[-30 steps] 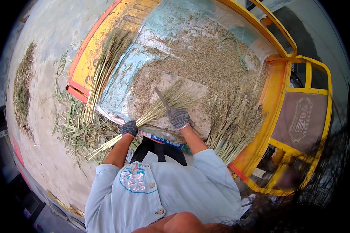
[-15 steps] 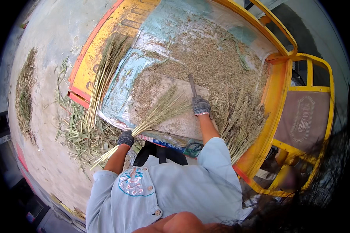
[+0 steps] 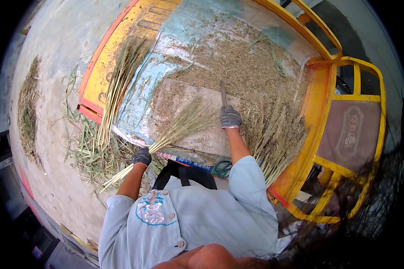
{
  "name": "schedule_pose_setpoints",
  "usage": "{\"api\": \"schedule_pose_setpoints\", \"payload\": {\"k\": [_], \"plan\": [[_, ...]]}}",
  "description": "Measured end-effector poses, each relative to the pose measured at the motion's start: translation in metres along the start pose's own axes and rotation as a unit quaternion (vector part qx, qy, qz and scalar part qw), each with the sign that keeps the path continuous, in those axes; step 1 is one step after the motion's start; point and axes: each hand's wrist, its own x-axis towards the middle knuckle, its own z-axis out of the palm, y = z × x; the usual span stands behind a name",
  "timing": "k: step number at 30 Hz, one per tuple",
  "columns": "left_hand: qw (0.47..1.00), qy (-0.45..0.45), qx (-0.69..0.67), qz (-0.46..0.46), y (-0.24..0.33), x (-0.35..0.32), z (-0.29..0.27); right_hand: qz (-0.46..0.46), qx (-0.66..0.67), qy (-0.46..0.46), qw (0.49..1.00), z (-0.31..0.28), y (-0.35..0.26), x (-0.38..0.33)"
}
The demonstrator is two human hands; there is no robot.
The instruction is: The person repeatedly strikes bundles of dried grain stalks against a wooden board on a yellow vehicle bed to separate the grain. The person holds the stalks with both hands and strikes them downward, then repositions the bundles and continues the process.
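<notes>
Lifted higher than half a second ago, the grey-gloved right hand (image 3: pixel 230 117) is clenched round a narrow dark metal blade (image 3: pixel 223 93) above the chaff-strewn blue tarpaulin (image 3: pixel 175 67). Its grey-gloved left hand (image 3: pixel 142 156) grips the stalks of a pale dry grass bundle (image 3: pixel 179 127), whose brushy head lies on the tarpaulin beside the blade.

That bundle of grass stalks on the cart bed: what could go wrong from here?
The left hand grips the bundle near its cut ends, so it might twist or slide when struck. The right hand raises a flat blade beside the bundle's heads; a glancing stroke could slip toward the left hand.
</notes>
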Motion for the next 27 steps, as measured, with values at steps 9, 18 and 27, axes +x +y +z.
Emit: {"api": "schedule_pose_setpoints", "payload": {"k": [9, 18, 27], "plan": [[1.000, 0.007, -0.027, 0.002, 0.000, 0.002, 0.018, -0.335, -0.024, -0.175, 0.925, 0.044, -0.039, -0.116], [0.993, -0.015, -0.082, 0.084, 0.012, -0.001, 0.019, -0.001, 0.028, -0.014, 1.000, -0.007, 0.031, -0.078], [0.887, -0.206, -0.405, 0.084, 0.077, -0.003, -0.013, -0.164, 0.075, -0.054, 0.982, 0.040, -0.020, -0.185]]}}
